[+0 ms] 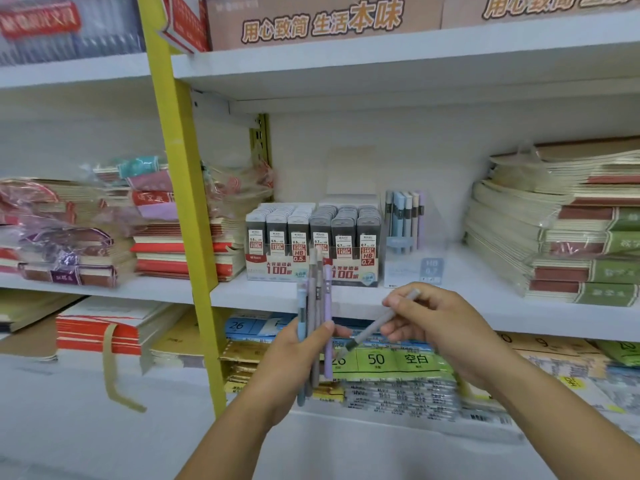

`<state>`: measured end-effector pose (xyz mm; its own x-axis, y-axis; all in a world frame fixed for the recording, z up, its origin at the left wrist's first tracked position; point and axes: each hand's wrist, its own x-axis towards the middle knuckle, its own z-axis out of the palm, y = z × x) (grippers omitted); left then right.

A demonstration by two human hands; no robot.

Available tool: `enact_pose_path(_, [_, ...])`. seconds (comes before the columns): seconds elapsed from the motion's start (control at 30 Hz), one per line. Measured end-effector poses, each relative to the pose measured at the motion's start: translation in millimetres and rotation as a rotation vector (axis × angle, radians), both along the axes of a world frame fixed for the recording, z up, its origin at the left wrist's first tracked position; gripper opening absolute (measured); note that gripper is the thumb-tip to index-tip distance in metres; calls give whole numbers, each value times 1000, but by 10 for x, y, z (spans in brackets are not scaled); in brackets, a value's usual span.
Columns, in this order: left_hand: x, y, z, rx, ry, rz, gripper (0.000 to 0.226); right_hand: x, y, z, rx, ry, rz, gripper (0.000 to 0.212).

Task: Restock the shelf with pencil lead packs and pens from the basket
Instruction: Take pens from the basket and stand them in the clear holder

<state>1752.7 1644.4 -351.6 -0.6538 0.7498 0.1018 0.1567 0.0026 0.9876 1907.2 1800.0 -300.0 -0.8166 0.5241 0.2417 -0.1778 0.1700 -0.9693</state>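
Note:
My left hand (294, 355) grips a bundle of pens (316, 306) upright, blue, grey and lilac, in front of the white shelf (263, 296). My right hand (440, 327) pinches a single grey pen (377, 323) that slants down to the left, its tip near the bundle. On the shelf behind stand two display boxes of pencil lead packs (313, 237), side by side. To their right a clear holder (408, 233) keeps several pastel pens upright. The basket is out of view.
Stacks of wrapped notebooks (561, 230) fill the shelf's right end, and more lie at the left (114, 230) past a yellow upright post (187, 202). Paper packs (391, 365) lie on the lower shelf under my hands. Cardboard boxes (322, 19) sit on the top shelf.

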Motion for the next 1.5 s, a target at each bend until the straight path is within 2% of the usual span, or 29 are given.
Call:
enact_pose_path(0.1, [-46, -50, -7, 16, -42, 107, 25, 32, 32, -42, -75, 89, -92, 11])
enact_pose_path(0.13, [-54, -62, -11, 41, -71, 106, 24, 34, 36, -60, -85, 96, -101, 16])
enact_pose_path(0.2, [-35, -73, 0, 133, -149, 46, 23, 11, -7, -114, -89, 55, -87, 24])
enact_pose_path(0.33, [29, -26, 78, 251, -261, 34, 31, -101, -171, -204, -9, -74, -52, 20])
enact_pose_path(0.5, [71, 26, 153, 214, -134, 65, 26, -153, -351, -138, 149, -129, 11, 39])
enact_pose_path(0.6, [107, 88, 296, 167, -50, 22, 18, -125, -345, -56, 179, -74, -19, 29])
enact_pose_path(0.7, [99, 186, 480, 133, -23, -19, 20, -94, -236, 63, 230, -72, -60, 21])
enact_pose_path(0.77, [94, 259, 616, 122, 13, -26, 24, -76, -117, 190, 252, -68, -55, 32])
enact_pose_path(0.9, [37, 434, 846, 167, 10, -1, 24, -13, 266, 644, 313, 65, -96, 85])
enact_pose_path(0.97, [-2, 528, 934, 181, -13, 12, 25, -21, 472, 930, 337, 133, -129, 92])
enact_pose_path(1.03, [-48, 613, 996, 186, -17, 23, 24, -80, 627, 1153, 387, 159, -168, 88])
enact_pose_path(1.13, [-127, 703, 1051, 177, 4, 33, 25, -252, 779, 1300, 496, 160, -252, 63])
enact_pose_path(1.2, [-178, 745, 1062, 180, 3, 39, 24, -377, 843, 1321, 539, 165, -297, 57])
enact_pose_path(1.37, [-252, 796, 1044, 165, 2, 43, 22, -588, 1004, 1271, 590, 143, -235, 90])
enact_pose_path(1.5, [-284, 791, 1077, 164, -15, 22, 25, -649, 1084, 1246, 550, 151, -174, 85])
